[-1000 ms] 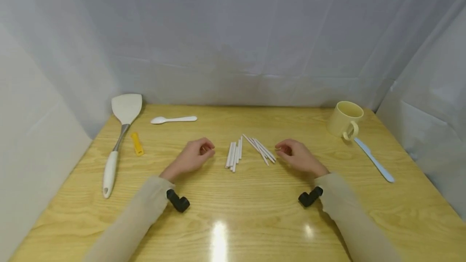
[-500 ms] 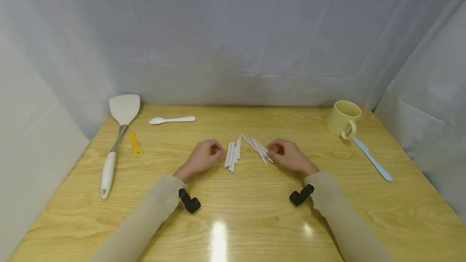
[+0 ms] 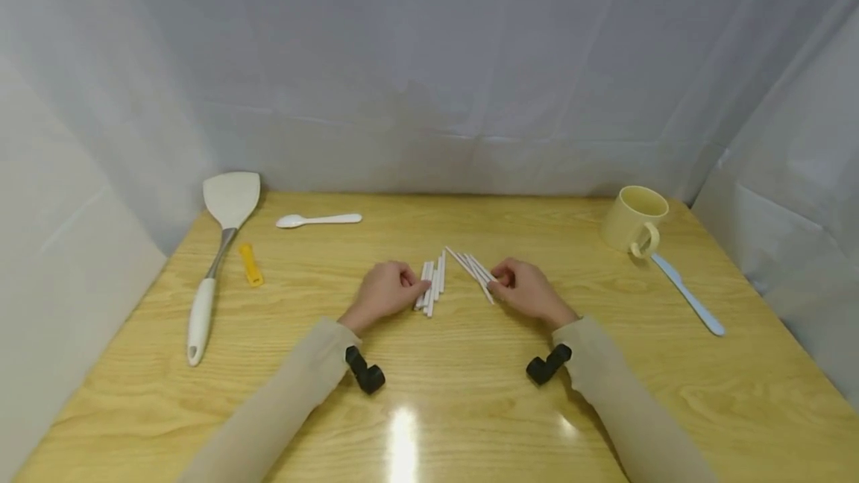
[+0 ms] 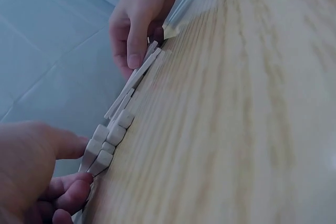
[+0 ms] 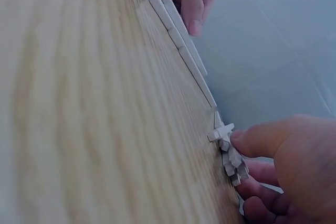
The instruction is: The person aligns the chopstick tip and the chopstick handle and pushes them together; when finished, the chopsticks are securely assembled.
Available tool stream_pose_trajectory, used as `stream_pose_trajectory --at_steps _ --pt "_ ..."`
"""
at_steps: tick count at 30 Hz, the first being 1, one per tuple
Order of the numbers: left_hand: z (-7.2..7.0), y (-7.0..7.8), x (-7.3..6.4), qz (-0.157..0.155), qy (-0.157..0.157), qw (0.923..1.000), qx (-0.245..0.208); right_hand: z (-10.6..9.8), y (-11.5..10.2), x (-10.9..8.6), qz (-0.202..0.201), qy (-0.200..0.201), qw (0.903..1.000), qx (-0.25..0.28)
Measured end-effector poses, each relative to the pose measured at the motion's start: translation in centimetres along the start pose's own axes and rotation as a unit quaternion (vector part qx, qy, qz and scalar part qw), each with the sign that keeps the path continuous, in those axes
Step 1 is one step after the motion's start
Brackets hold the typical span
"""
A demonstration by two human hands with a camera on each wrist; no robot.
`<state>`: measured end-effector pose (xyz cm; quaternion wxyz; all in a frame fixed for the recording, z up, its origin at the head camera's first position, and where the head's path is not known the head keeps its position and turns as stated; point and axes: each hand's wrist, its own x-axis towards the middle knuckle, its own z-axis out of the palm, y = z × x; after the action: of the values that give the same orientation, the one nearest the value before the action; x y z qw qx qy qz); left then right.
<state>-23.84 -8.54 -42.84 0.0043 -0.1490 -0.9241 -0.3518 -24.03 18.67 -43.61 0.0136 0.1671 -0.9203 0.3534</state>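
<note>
Two loose bunches of thin white sticks lie mid-table in the head view. At the left bunch of sticks [image 3: 438, 282], my left hand [image 3: 387, 294] has thumb and fingers at the near left side. The left wrist view shows the stick ends [image 4: 107, 148] between that thumb and the curled fingers. My right hand [image 3: 529, 292] pinches the right bunch of sticks [image 3: 470, 264], which are fanned and crossed, at their near right ends. In the right wrist view those ends [image 5: 231, 156] sit between thumb and fingers. Both bunches are low at the tabletop.
A white spatula [image 3: 201, 311], a yellow clip-like piece [image 3: 251, 265] and a white spoon [image 3: 322, 220] lie to the left. Toward the right stand a yellow mug [image 3: 631, 222] and, beside it, a light blue knife [image 3: 691, 297]. Grey cloth [image 3: 429, 80] hangs behind the table.
My left hand has moved right to reach the left bunch of sticks. My right hand has moved left and now holds the right bunch's ends. The sticks themselves have barely shifted.
</note>
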Motion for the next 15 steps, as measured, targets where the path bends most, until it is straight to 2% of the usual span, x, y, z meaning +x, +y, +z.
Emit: stream_pose_trajectory --at_steps 8,15 --pt "0.3 -0.1 0.0 -0.018 0.009 0.9997 0.012 0.4 -0.8 -0.2 -0.005 0.029 0.9984 -0.047" --pt "0.4 0.1 -0.1 -0.017 0.038 0.9991 0.007 0.5 -1.3 -0.4 -0.003 0.043 0.9968 -0.067"
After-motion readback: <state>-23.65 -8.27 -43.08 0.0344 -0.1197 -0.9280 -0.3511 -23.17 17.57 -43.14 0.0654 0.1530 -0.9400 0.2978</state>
